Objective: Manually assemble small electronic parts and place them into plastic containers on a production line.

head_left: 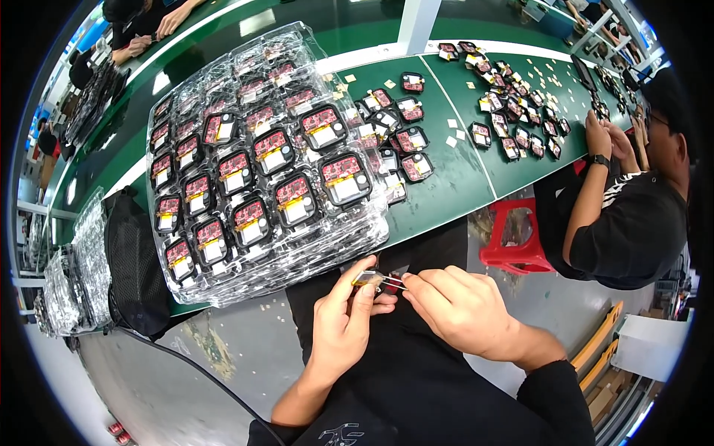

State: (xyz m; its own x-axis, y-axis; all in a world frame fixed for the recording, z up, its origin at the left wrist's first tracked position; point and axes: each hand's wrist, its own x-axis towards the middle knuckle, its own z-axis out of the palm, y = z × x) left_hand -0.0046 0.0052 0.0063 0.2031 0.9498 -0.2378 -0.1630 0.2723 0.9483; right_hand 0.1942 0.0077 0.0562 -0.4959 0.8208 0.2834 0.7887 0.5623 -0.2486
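One long green counter point(446, 197) stretches from the left to the far right. At its right side sits a co-worker point(632, 234) in black, with both arms over the work surface. On the counter's left part rests a tall stack of clear plastic trays point(297, 256), the top one filled with rows of square gadgets point(295, 199) that show black rims, red boards and white patches. Between the co-worker and the near person stands a red stool point(517, 241); left of the trays hangs a black mesh bag point(137, 260). Near the middle, the right hand point(465, 312) pinches thin metal tweezers point(394, 283), and the left hand point(342, 320) grasps a small gadget part point(367, 279) between thumb and fingers, above the lap and just off the counter's near edge. The tweezer tips reach to this part; blur hides whether they touch. Loose gadgets point(416, 167) lie right of the trays, with tiny pale squares point(451, 142) scattered among them.
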